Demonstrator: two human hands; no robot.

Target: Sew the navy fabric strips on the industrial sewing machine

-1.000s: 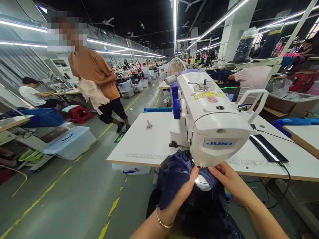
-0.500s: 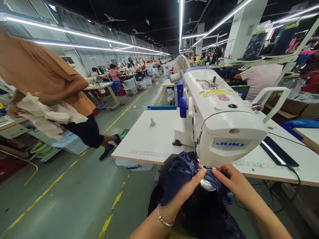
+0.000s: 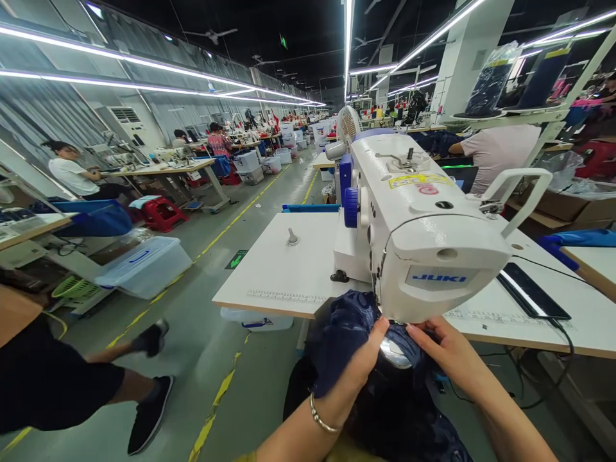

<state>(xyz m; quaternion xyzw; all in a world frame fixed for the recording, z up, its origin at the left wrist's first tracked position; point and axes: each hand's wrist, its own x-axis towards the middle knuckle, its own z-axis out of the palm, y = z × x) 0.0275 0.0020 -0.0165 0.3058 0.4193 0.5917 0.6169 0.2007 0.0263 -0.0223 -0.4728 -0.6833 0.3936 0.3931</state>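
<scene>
Fabric pinched by left hand and right hand.

White tabletop beneath sewing machine, flat black device, small grey peg.

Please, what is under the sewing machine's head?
Dark blue fabric, held by the left hand and right hand, and a shiny metal plate; the head hides any needle.
</scene>
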